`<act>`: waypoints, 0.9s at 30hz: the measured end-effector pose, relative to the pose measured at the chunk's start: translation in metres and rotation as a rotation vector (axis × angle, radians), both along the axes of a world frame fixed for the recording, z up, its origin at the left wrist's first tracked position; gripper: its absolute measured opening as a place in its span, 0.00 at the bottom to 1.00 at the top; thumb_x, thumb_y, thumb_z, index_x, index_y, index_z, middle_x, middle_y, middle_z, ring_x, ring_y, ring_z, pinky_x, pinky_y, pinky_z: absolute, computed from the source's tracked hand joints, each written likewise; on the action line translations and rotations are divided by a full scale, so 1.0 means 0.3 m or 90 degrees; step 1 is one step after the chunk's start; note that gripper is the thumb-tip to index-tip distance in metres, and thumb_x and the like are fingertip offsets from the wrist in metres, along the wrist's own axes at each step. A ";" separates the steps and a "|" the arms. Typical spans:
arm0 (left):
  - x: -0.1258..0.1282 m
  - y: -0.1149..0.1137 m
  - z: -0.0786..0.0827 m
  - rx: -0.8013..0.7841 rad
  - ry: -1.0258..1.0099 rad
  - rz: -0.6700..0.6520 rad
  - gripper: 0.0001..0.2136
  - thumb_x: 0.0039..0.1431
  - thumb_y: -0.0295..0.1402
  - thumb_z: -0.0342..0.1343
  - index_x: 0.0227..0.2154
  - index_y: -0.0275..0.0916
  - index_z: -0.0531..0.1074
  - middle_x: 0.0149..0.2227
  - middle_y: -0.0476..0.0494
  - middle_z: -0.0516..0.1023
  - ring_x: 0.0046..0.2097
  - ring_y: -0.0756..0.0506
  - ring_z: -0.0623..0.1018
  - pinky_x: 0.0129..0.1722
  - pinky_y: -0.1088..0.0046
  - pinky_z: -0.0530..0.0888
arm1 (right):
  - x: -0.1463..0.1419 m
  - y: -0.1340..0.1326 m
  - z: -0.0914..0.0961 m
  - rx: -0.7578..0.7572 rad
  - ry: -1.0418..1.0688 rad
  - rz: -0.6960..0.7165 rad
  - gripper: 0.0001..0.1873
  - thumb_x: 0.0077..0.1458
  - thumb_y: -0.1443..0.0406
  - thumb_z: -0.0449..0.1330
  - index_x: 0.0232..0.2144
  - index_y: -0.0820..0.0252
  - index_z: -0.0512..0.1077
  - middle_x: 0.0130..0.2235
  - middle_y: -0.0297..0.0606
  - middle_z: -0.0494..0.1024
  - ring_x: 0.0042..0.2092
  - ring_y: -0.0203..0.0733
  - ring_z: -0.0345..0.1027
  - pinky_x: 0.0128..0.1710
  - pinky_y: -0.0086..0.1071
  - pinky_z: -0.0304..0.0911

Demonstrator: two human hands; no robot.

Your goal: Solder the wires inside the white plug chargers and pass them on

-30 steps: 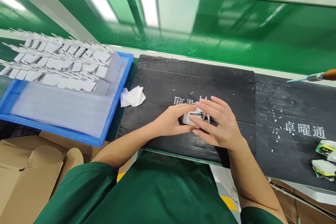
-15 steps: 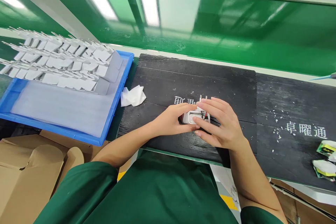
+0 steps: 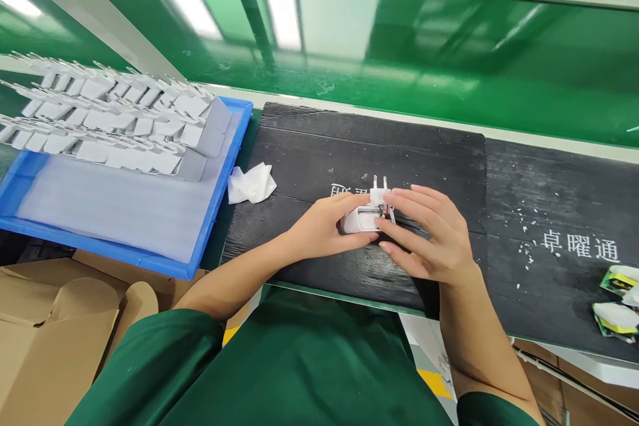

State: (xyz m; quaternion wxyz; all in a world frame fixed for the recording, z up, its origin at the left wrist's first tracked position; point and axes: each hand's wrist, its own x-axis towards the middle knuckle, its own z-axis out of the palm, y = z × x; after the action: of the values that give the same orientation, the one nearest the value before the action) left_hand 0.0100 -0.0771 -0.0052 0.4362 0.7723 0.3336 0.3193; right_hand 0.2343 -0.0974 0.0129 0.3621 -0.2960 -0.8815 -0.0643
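Item: one white plug case, located above the black mat, between my two hands, its prongs pointing away from me. I judge it light, with a stiff, smooth plastic shell that could slip under dry fingertips. The thin red and dark wires exposed at its right end look like the fragile part; a pull or pinch there could damage them. Sound hold: the shell's outer walls, clear of the wires.

Left hand: holding the case from the left, fingers narrowed round it, one digit along the far side, another along the near side; forearm slants in from the lower left. Right hand: fingers spread, tips at the prong end and wired opening, wrist bent inward. Whether they grip or merely touch, I cannot tell.
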 end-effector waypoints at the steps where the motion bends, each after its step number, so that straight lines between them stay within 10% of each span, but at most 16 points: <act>1: 0.000 -0.001 0.001 0.002 0.004 0.004 0.19 0.58 0.37 0.63 0.50 0.35 0.73 0.42 0.41 0.82 0.38 0.47 0.80 0.39 0.73 0.75 | 0.000 0.001 -0.002 -0.006 0.025 -0.010 0.11 0.57 0.64 0.62 0.43 0.58 0.75 0.51 0.48 0.79 0.52 0.51 0.75 0.50 0.48 0.75; 27: 0.011 -0.015 -0.022 0.124 0.013 0.094 0.22 0.58 0.36 0.64 0.55 0.39 0.71 0.43 0.42 0.81 0.41 0.46 0.80 0.40 0.72 0.76 | -0.044 -0.011 -0.028 -0.121 0.102 -0.055 0.19 0.55 0.68 0.64 0.50 0.57 0.72 0.54 0.51 0.76 0.52 0.49 0.75 0.45 0.40 0.76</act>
State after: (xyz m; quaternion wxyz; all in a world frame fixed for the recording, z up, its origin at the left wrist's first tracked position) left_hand 0.0133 -0.0815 -0.0118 0.3311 0.7873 0.3616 0.3739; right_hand 0.2212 -0.1007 0.0046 0.3984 -0.3711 -0.8383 0.0274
